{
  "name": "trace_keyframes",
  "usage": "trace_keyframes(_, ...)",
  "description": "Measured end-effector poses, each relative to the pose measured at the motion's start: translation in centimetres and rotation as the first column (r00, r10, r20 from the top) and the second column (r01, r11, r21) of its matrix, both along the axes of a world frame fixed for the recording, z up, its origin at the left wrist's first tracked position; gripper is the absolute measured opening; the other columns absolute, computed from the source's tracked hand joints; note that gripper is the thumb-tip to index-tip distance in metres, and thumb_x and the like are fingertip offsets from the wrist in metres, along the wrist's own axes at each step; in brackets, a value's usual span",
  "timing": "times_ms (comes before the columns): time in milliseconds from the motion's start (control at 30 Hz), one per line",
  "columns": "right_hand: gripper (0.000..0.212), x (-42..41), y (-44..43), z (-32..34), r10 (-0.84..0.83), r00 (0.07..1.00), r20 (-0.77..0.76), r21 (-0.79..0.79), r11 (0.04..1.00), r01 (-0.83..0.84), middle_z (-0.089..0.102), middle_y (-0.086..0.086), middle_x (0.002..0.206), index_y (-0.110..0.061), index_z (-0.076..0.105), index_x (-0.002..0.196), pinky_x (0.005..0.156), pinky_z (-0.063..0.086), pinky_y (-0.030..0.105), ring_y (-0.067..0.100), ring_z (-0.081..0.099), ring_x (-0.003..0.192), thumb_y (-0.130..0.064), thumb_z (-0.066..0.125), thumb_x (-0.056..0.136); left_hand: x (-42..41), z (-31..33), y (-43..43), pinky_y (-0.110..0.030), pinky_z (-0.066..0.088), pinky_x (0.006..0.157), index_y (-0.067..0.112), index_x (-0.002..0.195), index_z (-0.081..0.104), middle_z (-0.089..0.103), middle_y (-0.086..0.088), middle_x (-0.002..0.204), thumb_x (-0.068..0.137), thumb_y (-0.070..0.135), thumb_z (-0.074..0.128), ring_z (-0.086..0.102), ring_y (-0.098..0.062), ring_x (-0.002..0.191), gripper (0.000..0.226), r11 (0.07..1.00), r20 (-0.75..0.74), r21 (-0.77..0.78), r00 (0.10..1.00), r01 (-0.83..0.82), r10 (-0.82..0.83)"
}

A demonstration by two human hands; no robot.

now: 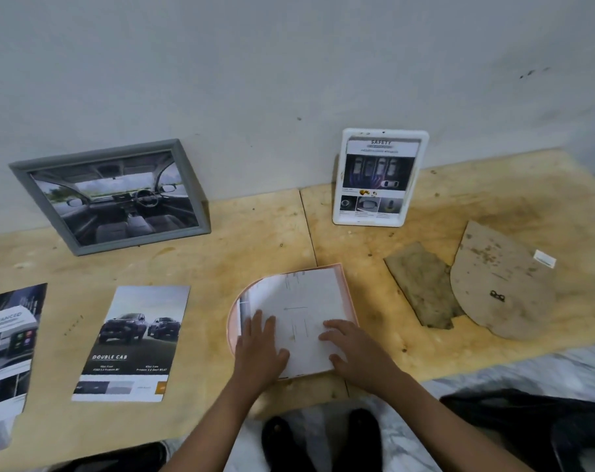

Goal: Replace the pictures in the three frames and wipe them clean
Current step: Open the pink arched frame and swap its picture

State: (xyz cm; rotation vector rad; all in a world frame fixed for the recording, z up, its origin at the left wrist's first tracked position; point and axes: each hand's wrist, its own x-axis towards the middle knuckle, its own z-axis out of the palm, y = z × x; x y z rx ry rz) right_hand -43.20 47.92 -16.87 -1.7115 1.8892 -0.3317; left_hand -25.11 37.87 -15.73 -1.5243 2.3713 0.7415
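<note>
A pink arch-shaped frame lies face down near the table's front edge. A white sheet, printed side down, rests inside it. My left hand presses flat on the sheet's left part, and my right hand presses flat on its lower right corner. A grey frame with a car-interior picture leans on the wall at the back left. A white frame with a "Safety" picture leans on the wall at the back centre-right. The arch-shaped backing board lies to the right.
A "Double Cab" car leaflet lies left of the pink frame, and another leaflet lies at the far left edge. A worn brown cloth sits beside the backing board. The plywood table ends just below my hands.
</note>
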Motion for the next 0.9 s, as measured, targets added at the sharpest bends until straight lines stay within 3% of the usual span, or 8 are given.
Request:
trace_keyframes(133,0.028,-5.2,0.6,1.5,-0.155,0.987,0.038,-0.090,0.983,0.158,0.055,-0.004,0.124,-0.020,0.061,0.115,0.088,0.040,0.020,0.015,0.055,0.110,-0.020,0.054,0.088,-2.8,1.1,0.1,-0.032,0.022,0.112,0.007,0.135,0.038,0.030,-0.013,0.147,0.087,0.021,0.056,0.025,-0.029,0.138,0.053,0.982,-0.180,-0.018,0.967,-0.189,0.183)
trace_keyframes(233,0.022,-12.4,1.0,3.6,-0.363,0.925,0.112,-0.138,0.916,0.376,0.059,0.000,0.108,-0.017,0.062,0.109,0.079,0.043,0.022,0.017,0.057,0.099,-0.014,0.058,0.088,-7.8,2.7,1.8,-0.026,0.032,0.102,0.007,0.127,0.048,0.046,-0.008,0.132,0.087,0.015,0.058,0.042,-0.025,0.124,0.042,0.948,-0.404,0.010,0.866,-0.318,0.295)
trace_keyframes(400,0.018,-26.0,3.2,5.4,-0.800,0.540,0.262,0.086,0.577,0.812,0.059,0.013,0.114,-0.008,0.058,0.106,0.083,0.040,0.033,0.028,0.053,0.107,-0.011,0.056,0.089,-19.2,4.1,6.8,-0.022,0.043,0.084,0.020,0.108,0.050,0.052,0.001,0.113,0.095,0.030,0.049,0.050,-0.014,0.100,0.017,0.824,-0.448,0.476,0.722,-0.307,0.527)
trace_keyframes(500,0.021,-32.6,5.1,4.2,-0.879,0.450,0.155,0.122,0.469,0.875,0.059,0.023,0.117,-0.002,0.056,0.105,0.076,0.035,0.030,0.035,0.053,0.107,-0.011,0.059,0.085,-25.4,3.0,11.0,-0.026,0.044,0.075,0.014,0.109,0.054,0.054,-0.002,0.101,0.092,0.027,0.051,0.053,-0.016,0.094,0.022,0.552,-0.264,0.773,0.631,-0.313,0.729)
trace_keyframes(600,0.048,-36.3,5.6,3.5,-0.869,0.492,0.053,0.134,0.495,0.859,0.050,0.020,0.131,-0.001,0.050,0.123,0.086,0.042,0.036,0.036,0.051,0.115,-0.020,0.068,0.083,-30.3,1.2,14.2,-0.025,0.042,0.065,0.002,0.119,0.053,0.054,-0.004,0.094,0.091,0.023,0.049,0.052,-0.015,0.081,0.035,0.340,-0.096,0.872,0.559,-0.352,0.823)
trace_keyframes(700,0.061,-38.6,4.8,2.8,-0.773,0.633,-0.029,0.167,0.621,0.766,0.048,0.018,0.130,-0.004,0.048,0.124,0.088,0.043,0.042,0.035,0.048,0.114,-0.039,0.070,0.079,-33.4,-0.3,15.5,-0.030,0.041,0.091,0.011,0.140,0.034,0.044,-0.005,0.136,0.094,0.034,0.045,0.047,-0.021,0.119,0.052,0.189,0.008,0.913,0.479,-0.361,0.878)
trace_keyframes(800,0.077,-39.5,5.1,1.6,-0.716,0.694,-0.075,0.234,0.664,0.710,0.044,0.010,0.124,-0.015,0.043,0.119,0.088,0.040,0.043,0.028,0.043,0.115,-0.067,0.064,0.066,-35.6,-1.0,16.0,-0.037,0.043,0.100,0.019,0.138,0.035,0.047,-0.002,0.136,0.087,0.040,0.049,0.048,-0.023,0.119,0.057,0.173,-0.017,0.920,0.405,-0.351,0.914)
trace_keyframes(900,0.093,-39.3,6.4,0.9,-0.621,0.745,-0.245,0.232,0.709,0.666,0.030,0.010,0.141,-0.022,0.030,0.138,0.100,0.032,0.052,0.033,0.030,0.130,-0.070,0.064,0.066,-36.7,-2.3,16.2,-0.045,0.050,0.092,0.019,0.124,0.052,0.060,-0.004,0.117,0.071,0.044,0.056,0.058,-0.026,0.103,0.059,0.147,0.017,0.899,0.370,-0.411,0.929)
